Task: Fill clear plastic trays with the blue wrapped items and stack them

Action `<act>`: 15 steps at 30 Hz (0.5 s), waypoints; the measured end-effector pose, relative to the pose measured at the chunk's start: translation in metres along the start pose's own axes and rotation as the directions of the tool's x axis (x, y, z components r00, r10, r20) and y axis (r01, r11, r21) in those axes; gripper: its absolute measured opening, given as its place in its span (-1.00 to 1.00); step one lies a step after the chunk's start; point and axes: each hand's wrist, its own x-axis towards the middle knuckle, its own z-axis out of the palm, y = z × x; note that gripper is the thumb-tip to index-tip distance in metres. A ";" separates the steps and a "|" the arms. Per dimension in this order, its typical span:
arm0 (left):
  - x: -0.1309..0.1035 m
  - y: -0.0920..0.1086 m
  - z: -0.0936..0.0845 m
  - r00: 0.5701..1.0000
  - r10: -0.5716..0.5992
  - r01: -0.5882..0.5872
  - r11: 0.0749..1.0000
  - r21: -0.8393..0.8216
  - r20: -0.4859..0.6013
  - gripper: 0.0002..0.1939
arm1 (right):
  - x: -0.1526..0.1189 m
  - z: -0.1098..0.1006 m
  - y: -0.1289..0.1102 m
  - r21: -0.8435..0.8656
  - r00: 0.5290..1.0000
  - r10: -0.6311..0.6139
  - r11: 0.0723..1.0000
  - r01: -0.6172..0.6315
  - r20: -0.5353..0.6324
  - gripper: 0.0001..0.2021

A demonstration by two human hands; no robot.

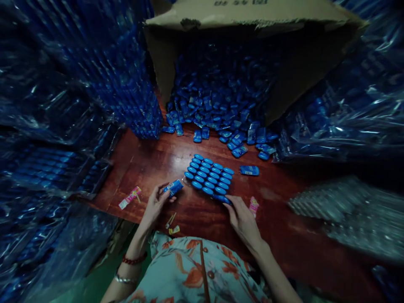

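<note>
My left hand (158, 199) is closed on a small blue packet (173, 188) with a printed label, held just left of a tray of packets. In that tray (209, 174), blue packets stand on edge in rows, their rounded ends up. At the tray's near right corner, my right hand (241, 212) grips another blue packet (221, 198) between thumb and fingers. Whether that packet rests inside the tray or against its edge I cannot tell. A single blue packet (249, 170) lies flat on the table to the right of the tray.
A cardboard box (252, 14) on its side spills many loose blue packets (217, 101) onto the wooden table (142, 155). Wrapped blue stacks (126, 84) rise at left and right. Clear plastic trays (353, 214) sit at right. Pink wrapper scraps (130, 198) lie near the hands.
</note>
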 end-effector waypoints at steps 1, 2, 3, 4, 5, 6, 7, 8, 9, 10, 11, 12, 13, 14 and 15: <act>-0.001 0.001 0.001 1.000 -0.010 0.010 1.000 -0.017 0.012 -0.43 | 0.002 -0.002 0.001 0.025 0.999 0.030 0.999 -0.029 -0.013 -0.76; -0.001 0.002 0.001 1.000 -0.013 0.013 1.000 -0.026 0.013 -0.42 | 0.002 -0.003 0.003 0.061 0.996 0.080 0.995 -0.078 -0.039 -0.75; -0.001 0.002 0.001 1.000 -0.013 0.014 1.000 -0.028 0.005 -0.40 | 0.001 -0.004 0.004 0.117 0.986 0.153 0.983 -0.144 -0.071 -0.72; -0.001 0.002 0.001 1.000 -0.014 0.013 1.000 -0.027 -0.005 -0.38 | 0.000 -0.005 0.006 0.196 0.965 0.245 0.955 -0.224 -0.092 -0.69; -0.001 0.001 0.001 1.000 -0.014 0.014 1.000 -0.024 -0.013 -0.36 | -0.003 -0.005 0.007 0.293 0.934 0.346 0.906 -0.307 -0.093 -0.65; -0.001 0.000 0.002 1.000 -0.014 0.013 1.000 -0.017 -0.022 -0.34 | -0.006 -0.004 0.008 0.394 0.893 0.444 0.835 -0.384 -0.073 -0.61; -0.001 0.000 0.003 1.000 -0.011 0.011 1.000 0.000 -0.027 -0.33 | -0.009 -0.003 0.009 0.485 0.850 0.525 0.753 -0.445 -0.037 -0.58; -0.002 -0.001 0.003 0.999 -0.003 0.004 1.000 0.027 -0.034 -0.33 | -0.012 -0.001 0.009 0.556 0.812 0.584 0.674 -0.487 0.002 -0.55; -0.002 -0.002 0.004 0.999 0.015 -0.012 0.998 0.062 -0.046 -0.36 | -0.015 0.001 0.009 0.607 0.780 0.625 0.608 -0.511 0.031 -0.54; -0.002 -0.003 0.005 0.997 0.045 -0.038 0.993 0.108 -0.058 -0.41 | -0.017 0.003 0.008 0.641 0.758 0.651 0.563 -0.522 0.045 -0.53; -0.001 -0.004 0.005 0.994 0.084 -0.073 0.984 0.162 -0.067 -0.48 | -0.020 0.006 0.007 0.664 0.743 0.668 0.535 -0.523 0.047 -0.53; 0.001 -0.006 0.005 0.989 0.127 -0.109 0.969 0.221 -0.070 -0.53 | -0.021 0.008 0.006 0.678 0.734 0.678 0.519 -0.520 0.044 -0.54; 0.003 -0.008 0.004 0.984 0.167 -0.142 0.949 0.283 -0.063 -0.57 | -0.022 0.010 0.005 0.685 0.729 0.684 0.514 -0.515 0.035 -0.54; 0.005 -0.011 0.002 0.978 0.201 -0.172 0.923 0.345 -0.050 -0.59 | -0.023 0.012 0.005 0.686 0.728 0.685 0.519 -0.510 0.023 -0.54; 0.008 -0.014 0.000 0.972 0.232 -0.199 0.892 0.405 -0.033 -0.59 | -0.024 0.013 0.005 0.677 0.732 0.681 0.535 -0.505 0.007 -0.55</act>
